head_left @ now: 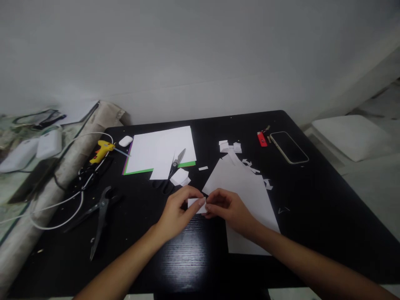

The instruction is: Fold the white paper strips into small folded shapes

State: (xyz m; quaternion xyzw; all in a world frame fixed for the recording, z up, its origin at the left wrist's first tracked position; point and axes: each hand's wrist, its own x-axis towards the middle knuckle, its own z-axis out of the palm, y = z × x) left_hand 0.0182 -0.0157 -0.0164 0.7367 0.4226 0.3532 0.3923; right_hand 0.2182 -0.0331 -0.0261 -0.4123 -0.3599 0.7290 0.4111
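Observation:
Between my two hands is a small white piece of paper [194, 205], held above the dark tabletop. My left hand [179, 208] pinches its left part, thumb on top and fingers behind. At its right edge my right hand [225, 207] grips it between thumb and fingertips. Under my right hand lies a large cut white sheet [250, 196]. Just beyond my left hand sits a small folded paper shape [180, 177]. Scissors [178, 160] lie behind it, their handles partly covered by a white paper piece [160, 171].
A stack of paper [156, 146] lies at the back. To the left are a yellow glue gun [102, 151], pliers-like cutters [101, 208] and a white cable [81, 204]. Paper scraps [250, 164], a red lighter [261, 139] and a phone [289, 147] are on the right.

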